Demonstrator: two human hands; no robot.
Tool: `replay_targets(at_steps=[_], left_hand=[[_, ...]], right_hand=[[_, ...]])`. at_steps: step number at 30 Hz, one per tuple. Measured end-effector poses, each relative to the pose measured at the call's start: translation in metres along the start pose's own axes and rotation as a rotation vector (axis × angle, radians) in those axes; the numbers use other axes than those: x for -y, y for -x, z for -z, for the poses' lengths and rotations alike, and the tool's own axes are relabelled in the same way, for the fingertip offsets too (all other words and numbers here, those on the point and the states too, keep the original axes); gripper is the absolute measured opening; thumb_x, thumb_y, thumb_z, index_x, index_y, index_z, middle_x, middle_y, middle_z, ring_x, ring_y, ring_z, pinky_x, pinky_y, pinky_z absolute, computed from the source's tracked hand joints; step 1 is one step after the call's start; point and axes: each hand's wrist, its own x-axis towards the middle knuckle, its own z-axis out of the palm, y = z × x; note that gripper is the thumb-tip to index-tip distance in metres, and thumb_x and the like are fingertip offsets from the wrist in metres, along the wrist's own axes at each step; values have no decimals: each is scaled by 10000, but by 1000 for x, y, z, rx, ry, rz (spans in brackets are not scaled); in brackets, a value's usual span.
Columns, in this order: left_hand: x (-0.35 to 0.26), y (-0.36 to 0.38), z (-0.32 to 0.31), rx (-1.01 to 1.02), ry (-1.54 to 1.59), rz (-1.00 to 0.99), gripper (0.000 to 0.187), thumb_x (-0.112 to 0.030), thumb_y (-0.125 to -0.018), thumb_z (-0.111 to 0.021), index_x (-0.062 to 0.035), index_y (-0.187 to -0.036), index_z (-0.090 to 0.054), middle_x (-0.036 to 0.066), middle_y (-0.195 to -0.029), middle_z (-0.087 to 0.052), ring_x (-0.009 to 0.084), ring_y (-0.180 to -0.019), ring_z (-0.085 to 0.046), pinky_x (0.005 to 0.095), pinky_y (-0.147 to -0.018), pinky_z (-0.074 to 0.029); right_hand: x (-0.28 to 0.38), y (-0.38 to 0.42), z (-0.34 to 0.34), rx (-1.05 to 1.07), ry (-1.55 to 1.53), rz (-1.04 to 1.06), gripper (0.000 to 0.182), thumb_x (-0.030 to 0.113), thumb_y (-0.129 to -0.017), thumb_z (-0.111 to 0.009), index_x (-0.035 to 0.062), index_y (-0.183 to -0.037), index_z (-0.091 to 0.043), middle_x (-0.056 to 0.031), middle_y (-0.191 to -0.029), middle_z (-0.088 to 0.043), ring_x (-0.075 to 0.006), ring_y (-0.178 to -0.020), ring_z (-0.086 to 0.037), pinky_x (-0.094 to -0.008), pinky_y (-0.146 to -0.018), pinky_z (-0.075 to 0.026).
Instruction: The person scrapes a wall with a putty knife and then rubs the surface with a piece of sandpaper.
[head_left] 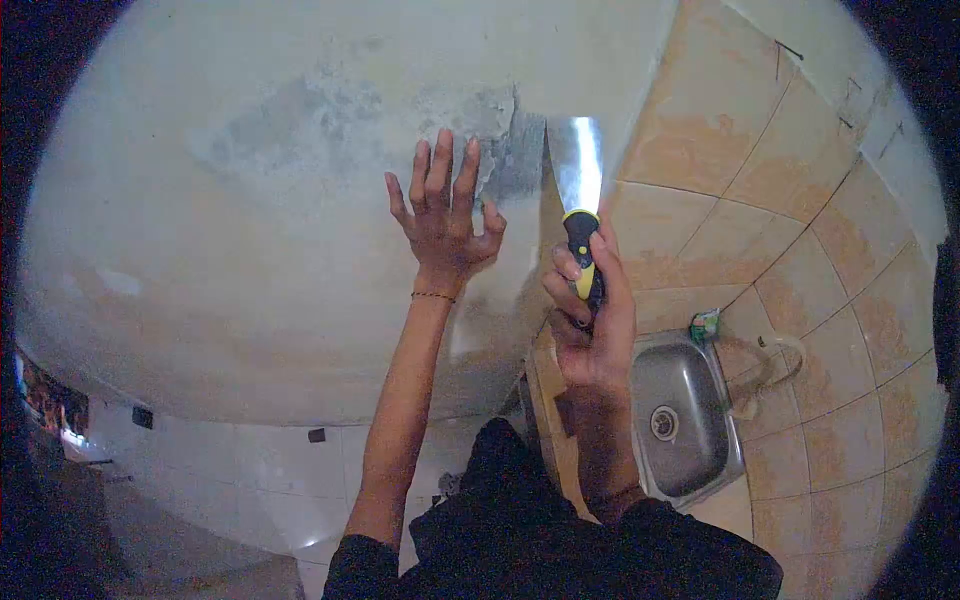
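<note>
My left hand (445, 215) is spread against the pale wall (250, 260), just left of a dark scraped patch (520, 150) with a ragged, peeling edge. A grey, mottled stain (300, 125) spreads over the wall farther left. In my right hand (600, 310) is a putty knife (582, 165) with a black and yellow handle. Its wide metal blade points up, beside the right edge of the dark patch. Whether the blade touches the wall cannot be told.
A steel sink (690, 420) is at the lower right, with a small green packet (705, 325) at its upper rim. Tiled wall (840, 330) curves along the right. White tiles (260, 470) show at the lower left.
</note>
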Motion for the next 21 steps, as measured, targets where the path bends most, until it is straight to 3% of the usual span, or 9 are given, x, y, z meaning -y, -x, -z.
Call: replay_targets(at_steps=[8,11,14,17,21], left_hand=[[1,0,2,15,7,5,589,-324,-853,-478,-213,-1431,-495,40,-1518,-417,231,-1419,-342,516,-1199,-76],[1,1,3,26,7,4,589,-325,-849,-481,-216,-1428,-498,38,-1516,-419,229,-1416,-345,519,-1197,-79],[3,0,2,13,10,3,593,-323,-843,-481,-218,-1426,-499,37,-1513,-423,228,-1413,-348,518,-1196,-79],[2,1,4,10,7,-2,597,-320,-836,-477,-217,-1424,-500,38,-1509,-427,230,-1411,-350,519,-1195,-82],[1,-1,4,21,-16,4,587,-330,-843,-468,-217,-1417,-509,41,-1500,-437,235,-1410,-351,524,-1192,-96]], right_hand=[[-4,2,1,-24,1,30,566,274,-1002,-515,192,-1520,-303,-2,-751,-453,-32,-464,-361,-159,-306,-255],[-4,2,7,19,-18,28,450,229,-1034,-446,182,-1472,-352,-20,-811,-433,-30,-497,-372,-125,-289,-270],[-3,1,2,7,3,30,563,268,-1008,-506,193,-1524,-292,-6,-752,-446,-30,-470,-370,-152,-302,-265],[-2,2,10,-19,27,0,565,271,-1008,-505,192,-1524,-289,-6,-755,-447,-32,-470,-373,-152,-300,-270],[-4,-2,4,-13,-11,22,447,236,-1038,-446,188,-1474,-358,-14,-795,-421,-26,-482,-361,-123,-294,-242]])
